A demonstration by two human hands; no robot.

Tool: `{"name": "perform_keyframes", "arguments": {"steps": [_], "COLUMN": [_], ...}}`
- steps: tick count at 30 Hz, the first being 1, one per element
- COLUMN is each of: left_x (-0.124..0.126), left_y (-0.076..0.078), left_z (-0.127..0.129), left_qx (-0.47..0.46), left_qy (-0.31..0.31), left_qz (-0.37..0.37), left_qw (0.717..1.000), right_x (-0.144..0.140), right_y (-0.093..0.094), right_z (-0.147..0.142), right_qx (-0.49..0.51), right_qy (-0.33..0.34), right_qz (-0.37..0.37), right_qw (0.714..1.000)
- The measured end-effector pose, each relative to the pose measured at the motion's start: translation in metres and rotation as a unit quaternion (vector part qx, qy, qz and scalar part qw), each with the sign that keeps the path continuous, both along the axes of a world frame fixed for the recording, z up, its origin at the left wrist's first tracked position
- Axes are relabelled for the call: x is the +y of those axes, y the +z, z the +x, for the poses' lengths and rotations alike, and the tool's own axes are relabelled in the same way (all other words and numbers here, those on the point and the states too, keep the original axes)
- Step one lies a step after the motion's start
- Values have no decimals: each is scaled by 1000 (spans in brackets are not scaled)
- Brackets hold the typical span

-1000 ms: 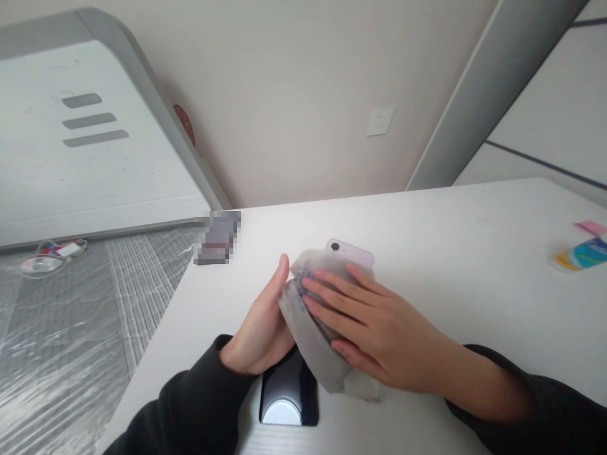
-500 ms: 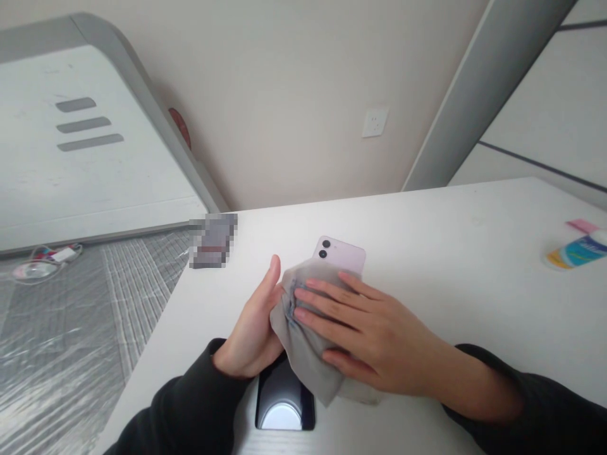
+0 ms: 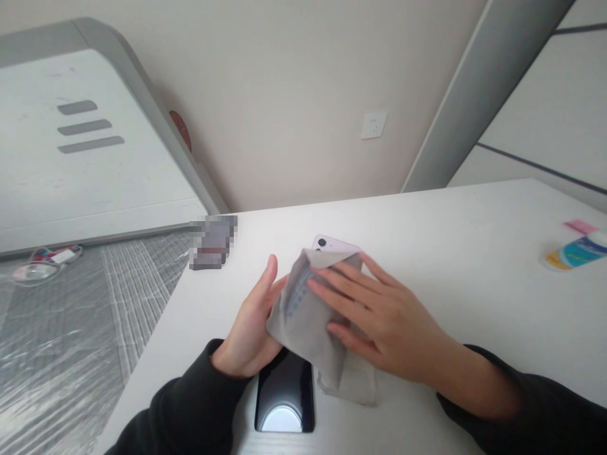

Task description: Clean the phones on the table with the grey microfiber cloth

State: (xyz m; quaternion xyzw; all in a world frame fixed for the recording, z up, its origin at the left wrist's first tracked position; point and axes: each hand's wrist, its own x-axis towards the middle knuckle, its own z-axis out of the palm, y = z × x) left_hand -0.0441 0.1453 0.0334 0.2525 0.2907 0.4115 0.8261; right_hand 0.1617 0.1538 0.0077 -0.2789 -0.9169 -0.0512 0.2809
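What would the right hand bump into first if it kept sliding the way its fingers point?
The right hand points up-left over the grey cloth. It would probably first meet the left hand at the cloth's edge, though depth is unclear.

Right hand (image 3: 379,316) slid the grey cloth (image 3: 313,322) up, covering more of the pink phone (image 3: 332,244)

White desk (image 3: 450,265): pink phone (image 3: 332,244) under grey cloth (image 3: 308,322), right hand (image 3: 374,316) flat upon it, left hand (image 3: 249,325) steadying its edge. Black phone (image 3: 285,395) at near edge. Tube (image 3: 576,251) at right edge.
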Motion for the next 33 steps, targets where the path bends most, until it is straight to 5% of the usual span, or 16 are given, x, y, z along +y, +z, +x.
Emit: {"name": "perform_keyframes", "arguments": {"steps": [4,9,15,21,27,33], "left_x": [0,-1,-1,0,-1,-1], "left_y": [-1,-5,-5,-5,-5,-4], "left_z": [3,-2,2,1,2,0], "left_qx": [-24,-12,-15,-8,-8,-2], "left_qy": [-2,-12,-41,-46,-15,-25], "left_qz": [23,4,32,0,13,-30], "left_qw": [999,1000,999,999,1000,999], "right_x": [5,-6,0,-5,4,-7], "right_y": [1,0,2,1,2,-1], "right_z": [4,-6,0,-5,2,-7], "right_qx": [12,-8,27,-16,19,-12], "right_qy": [-86,59,-85,72,-67,118], "right_qz": [22,-16,23,-9,-2,-17], "right_qw": [996,998,996,997,998,993]}}
